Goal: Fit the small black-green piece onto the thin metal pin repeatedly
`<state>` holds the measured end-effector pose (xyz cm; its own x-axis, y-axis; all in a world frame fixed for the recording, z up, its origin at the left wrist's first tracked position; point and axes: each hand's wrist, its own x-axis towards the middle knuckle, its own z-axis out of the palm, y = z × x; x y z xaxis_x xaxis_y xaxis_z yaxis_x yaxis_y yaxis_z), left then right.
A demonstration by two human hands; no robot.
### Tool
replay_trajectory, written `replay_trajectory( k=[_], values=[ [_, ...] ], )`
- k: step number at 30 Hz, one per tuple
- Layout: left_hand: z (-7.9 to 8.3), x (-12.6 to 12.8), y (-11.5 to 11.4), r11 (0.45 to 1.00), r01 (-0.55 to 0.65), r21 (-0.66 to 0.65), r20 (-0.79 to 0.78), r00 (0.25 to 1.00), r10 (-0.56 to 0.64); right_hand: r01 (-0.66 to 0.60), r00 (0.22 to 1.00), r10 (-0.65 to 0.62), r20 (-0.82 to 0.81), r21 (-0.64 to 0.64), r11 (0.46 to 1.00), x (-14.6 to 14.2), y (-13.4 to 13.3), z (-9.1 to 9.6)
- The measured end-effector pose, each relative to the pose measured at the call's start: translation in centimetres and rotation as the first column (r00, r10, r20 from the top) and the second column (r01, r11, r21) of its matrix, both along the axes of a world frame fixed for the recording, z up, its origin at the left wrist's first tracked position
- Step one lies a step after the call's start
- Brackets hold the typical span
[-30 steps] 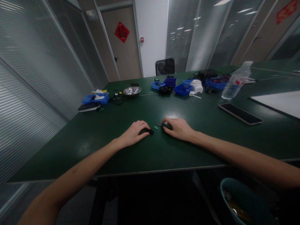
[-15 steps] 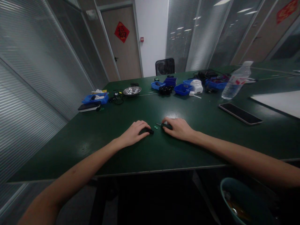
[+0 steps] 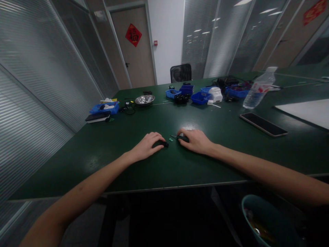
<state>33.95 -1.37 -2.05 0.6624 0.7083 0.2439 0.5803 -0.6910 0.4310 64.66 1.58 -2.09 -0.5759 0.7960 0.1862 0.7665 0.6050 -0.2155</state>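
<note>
Both my hands rest on the dark green table (image 3: 167, 171) near its front edge. My left hand (image 3: 147, 145) is curled over a small black part (image 3: 162, 144) that sticks out past its fingertips. My right hand (image 3: 195, 140) grips a small black-handled tool (image 3: 181, 138) whose thin metal tip points left. A tiny green piece (image 3: 171, 139) lies on the table between the two hands, touching neither.
A phone (image 3: 263, 124) lies face up at the right, a water bottle (image 3: 258, 90) behind it. Several blue bins (image 3: 199, 98), a metal bowl (image 3: 145, 100), a white device (image 3: 215, 94) and cables stand further back. A teal bucket (image 3: 267, 223) sits below the table's edge.
</note>
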Motion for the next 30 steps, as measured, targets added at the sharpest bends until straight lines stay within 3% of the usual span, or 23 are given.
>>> replay_trajectory(
  k=[9,12,16,19,21,23,26,28,30],
  values=[
    [0.5,1.5,0.4,0.987,0.162,0.014,-0.039,0.986,-0.161,0.009,1.000,-0.009,0.003,0.032,0.999,-0.1,-0.3,0.0],
    [0.6,0.8,0.6,0.982,0.186,0.040,-0.091,0.979,-0.182,0.016,1.000,-0.016,0.004,0.032,0.999,-0.1,-0.2,0.0],
    [0.9,-4.1,2.6,0.992,0.079,0.093,-0.161,0.985,-0.064,0.004,1.000,-0.004,-0.010,0.008,1.000,-0.1,-0.2,0.1],
    [1.2,-11.6,4.6,0.977,-0.183,0.107,-0.226,0.953,0.203,0.002,1.000,-0.003,-0.015,-0.014,1.000,0.0,-0.3,0.3],
    [1.2,-18.0,5.1,0.913,-0.390,0.122,-0.273,0.871,0.408,0.005,1.000,-0.005,-0.014,-0.024,1.000,0.0,-0.3,0.4],
    [1.1,-24.6,4.7,0.809,-0.566,0.158,-0.306,0.751,0.585,-0.001,1.000,0.000,-0.020,-0.025,1.000,0.0,-0.3,0.4],
    [0.5,-33.0,3.0,0.545,-0.808,0.226,-0.388,0.438,0.811,-0.002,1.000,0.002,-0.026,0.000,1.000,0.1,-0.3,0.2],
    [0.1,-36.9,1.9,0.357,-0.901,0.247,-0.436,0.225,0.871,0.003,1.000,-0.003,-0.021,0.011,1.000,0.1,-0.3,0.0],
    [-0.2,-39.2,1.2,0.269,-0.933,0.239,-0.441,0.143,0.886,0.003,1.000,-0.003,-0.015,0.010,1.000,0.1,-0.2,0.0]
  ],
)
